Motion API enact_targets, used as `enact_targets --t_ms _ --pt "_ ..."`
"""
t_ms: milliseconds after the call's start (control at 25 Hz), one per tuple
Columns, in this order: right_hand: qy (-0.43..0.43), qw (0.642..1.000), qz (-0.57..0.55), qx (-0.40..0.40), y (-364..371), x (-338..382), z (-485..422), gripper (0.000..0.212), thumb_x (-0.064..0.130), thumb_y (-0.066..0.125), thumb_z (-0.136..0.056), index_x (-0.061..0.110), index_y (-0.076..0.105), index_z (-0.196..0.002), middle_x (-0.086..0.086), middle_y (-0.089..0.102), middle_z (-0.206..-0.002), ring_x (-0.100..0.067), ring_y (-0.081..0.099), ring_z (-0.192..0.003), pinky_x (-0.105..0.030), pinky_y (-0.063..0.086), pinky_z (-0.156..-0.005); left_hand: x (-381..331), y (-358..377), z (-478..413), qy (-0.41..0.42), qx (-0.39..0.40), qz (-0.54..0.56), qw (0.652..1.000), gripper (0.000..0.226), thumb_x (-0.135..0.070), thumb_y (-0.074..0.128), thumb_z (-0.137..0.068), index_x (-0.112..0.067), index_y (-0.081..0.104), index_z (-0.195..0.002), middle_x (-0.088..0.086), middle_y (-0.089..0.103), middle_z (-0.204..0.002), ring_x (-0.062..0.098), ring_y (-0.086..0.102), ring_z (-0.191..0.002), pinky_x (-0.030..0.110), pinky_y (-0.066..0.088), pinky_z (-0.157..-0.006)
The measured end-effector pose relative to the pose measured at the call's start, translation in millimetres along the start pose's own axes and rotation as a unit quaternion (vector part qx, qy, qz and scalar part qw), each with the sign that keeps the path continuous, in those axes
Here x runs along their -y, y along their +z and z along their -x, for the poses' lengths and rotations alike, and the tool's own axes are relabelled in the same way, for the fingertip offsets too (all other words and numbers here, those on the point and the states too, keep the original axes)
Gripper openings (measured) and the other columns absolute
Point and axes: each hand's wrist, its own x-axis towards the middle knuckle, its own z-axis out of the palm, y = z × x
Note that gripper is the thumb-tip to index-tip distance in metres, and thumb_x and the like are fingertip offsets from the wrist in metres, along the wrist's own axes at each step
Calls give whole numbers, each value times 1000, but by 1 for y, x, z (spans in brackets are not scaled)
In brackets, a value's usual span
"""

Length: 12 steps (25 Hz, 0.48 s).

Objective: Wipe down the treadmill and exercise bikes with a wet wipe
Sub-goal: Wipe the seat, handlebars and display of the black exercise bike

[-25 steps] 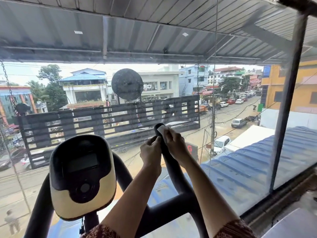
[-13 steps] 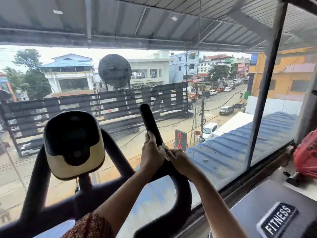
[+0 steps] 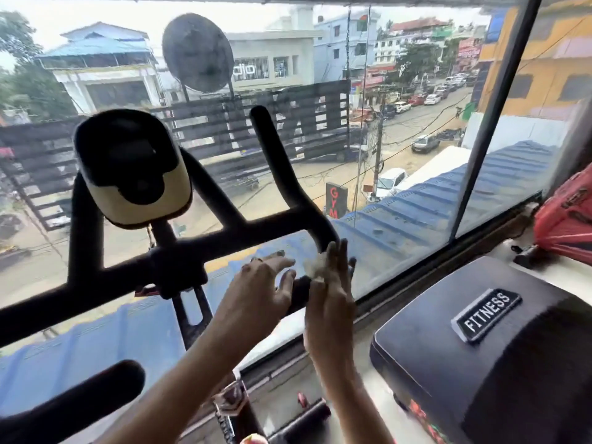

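Black tubular handlebar of exercise bike, in front of large glass window; right upright grip rising to rounded tip, then curving down to lower bend near frame centre. Black-and-cream console mounted on centre stem, left of that grip, above crossbar.

Crumpled white wet wipe positioned at lower bend of right handlebar, pressed against black tube, between the two hands.

Left hand: fingers curled loosely over handlebar bend from left side, fingertips reaching toward wipe; partly open, contact with wipe not determinable. Forearm extending up from lower centre.

Right hand: palm turned inward, fingers extended upward and held together, flat against wipe and tube from right side; wipe trapped between palm-side fingers and bar rather than enclosed in a fist.

Second black padded grip end at lower left, well apart from both hands.

Dark machine housing with white "FITNESS" label at lower right, just beside right forearm. Red object at right edge on window ledge, blurred, type not identifiable.

Beyond glass: blue corrugated roof, street with parked cars, buildings.
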Motion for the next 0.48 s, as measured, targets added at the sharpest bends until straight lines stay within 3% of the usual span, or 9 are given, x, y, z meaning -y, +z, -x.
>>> enact_targets --t_ms 80,120,160,240,360,480 --pt "-132 991 1 -10 17 7 31 46 29 28 -101 5 54 -130 -9 45 -144 -26 15 -145 -38 4 -120 5 -8 27 -20 -33 89 995 21 -21 54 -90 -19 73 -96 -11 72 -98 2 65 -88 20 49 -81" --pt "-194 981 22 -9 16 0 30 45 30 27 -102 7 59 -123 -8 51 -138 -29 21 -143 -45 5 -119 8 -10 40 -33 -53 123 990 20 -25 56 -90 -21 74 -98 -15 71 -94 -1 65 -85 18 51 -78" --pt "-231 972 41 -15 11 -11 18 43 30 27 -102 8 61 -118 -7 56 -134 -29 26 -141 -49 6 -118 10 -11 48 -47 -73 155 984 17 -29 62 -89 -23 73 -101 -17 69 -97 -3 65 -87 17 52 -79" --pt "-218 972 69 -52 -6 -31 -13 40 26 31 -101 6 66 -107 -8 60 -128 -31 26 -141 -55 6 -116 12 -10 59 -73 -105 206 970 23 -31 67 -79 -27 70 -101 -15 67 -102 -5 64 -93 15 52 -83" --pt "-199 975 91 -35 -2 -21 -21 36 14 36 -91 1 70 -88 -10 69 -108 -33 33 -137 -50 8 -118 16 -9 62 -82 -120 266 953 28 -26 74 -70 -30 68 -97 -10 68 -97 0 65 -94 17 53 -83" --pt "-331 933 132 42 8 -1 0 36 18 37 -95 3 68 -83 -8 68 -85 -28 58 -112 -49 23 -114 22 -14 66 -65 -98 306 945 37 -29 82 -67 -32 72 -103 -12 70 -99 6 67 -98 17 51 -86"
